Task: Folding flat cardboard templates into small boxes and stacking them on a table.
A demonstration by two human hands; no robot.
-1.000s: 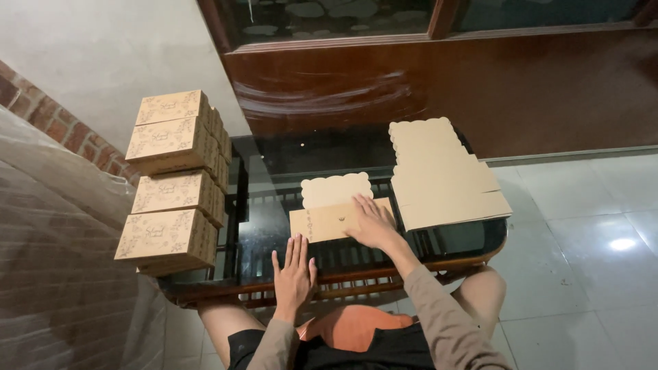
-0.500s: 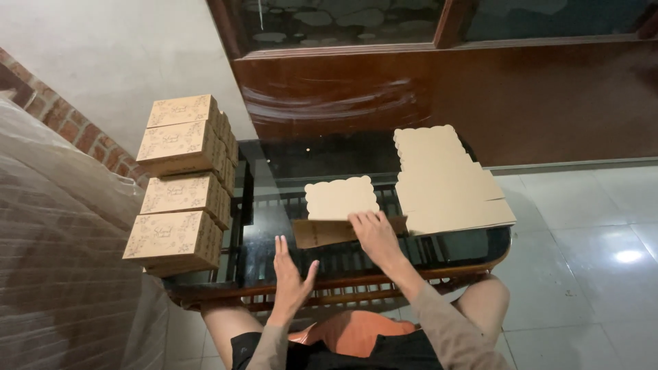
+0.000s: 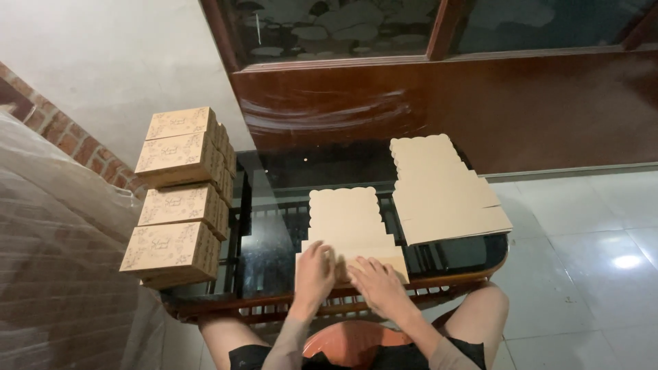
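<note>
Stacked finished brown boxes stand at the left of a glass table. At its near edge, the left hand and right hand press flat, fingers open, on an unfolded cardboard blank. It looks light and bendable, best held by its edges. Farther right lies a pile of flat blanks.

flat cardboard sheet mid-table, flat stack to its right, perhaps touching, folded boxes stacked left
</note>
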